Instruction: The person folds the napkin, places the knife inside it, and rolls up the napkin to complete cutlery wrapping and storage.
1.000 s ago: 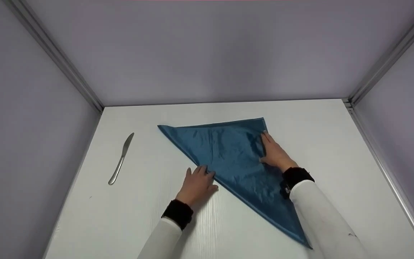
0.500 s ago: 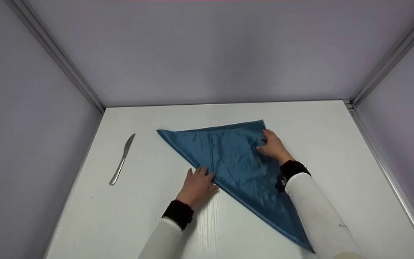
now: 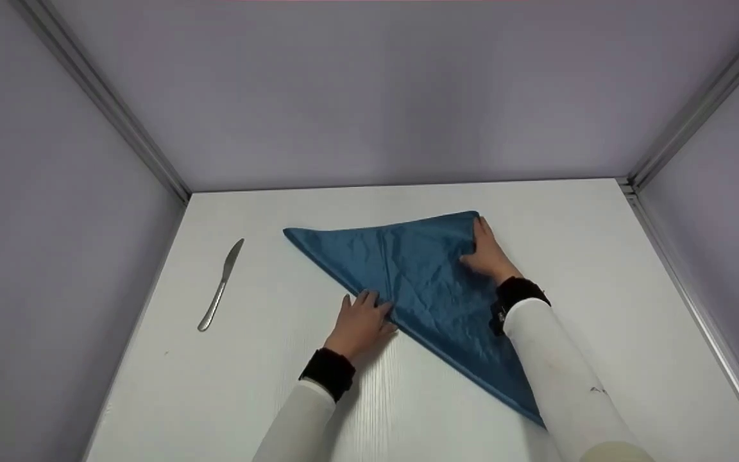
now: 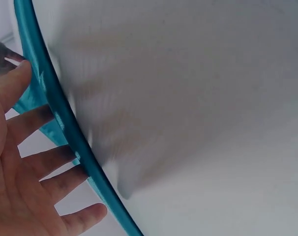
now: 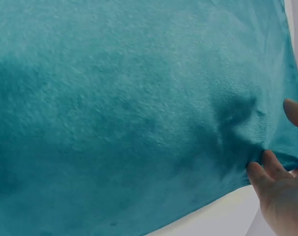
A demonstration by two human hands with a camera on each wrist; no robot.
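Both hands lay on the blue cloth [image 3: 417, 282], which was folded into a triangle and spread flat near the middle of the white table [image 3: 267, 398]. Flat and with fingers spread, the left hand [image 3: 360, 324] pressed the long folded edge about midway along, probably to keep the fold from sliding. On the far right corner rested the right hand [image 3: 488, 253], fingers extended along the short edge, gripping nothing as far as the head view showed; in the right wrist view its fingertips [image 5: 262, 169] sat at the cloth's border, apparently smoothing the layers so the corners matched. Well apart to the left lay a metal knife [image 3: 220, 285], untouched.
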